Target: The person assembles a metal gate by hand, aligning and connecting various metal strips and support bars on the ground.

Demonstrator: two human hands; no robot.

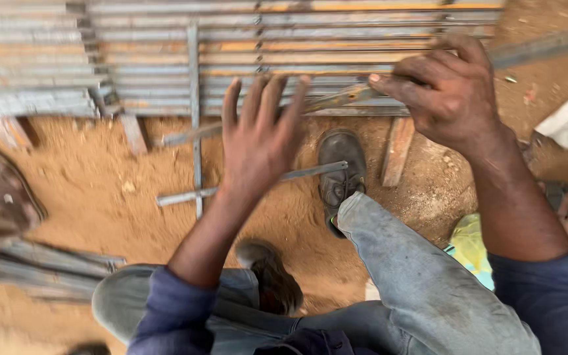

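Grey steel bars (297, 39) over orange-brown sand (100, 177); grey trousers (415, 283), navy sleeves (547, 296).

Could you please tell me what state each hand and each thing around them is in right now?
left hand: open, fingers spread, holding nothing.
right hand: closed around a metal bar.
metal bar: held at a slant, above the ground.
stacked metal bars: lying flat, side by side.
welded bar frame: lying on the sandy ground.
forward shoe: planted on a bar of that frame.

one head-worn view, steeply downward and close over hands, knees and sandy ground (100, 190)
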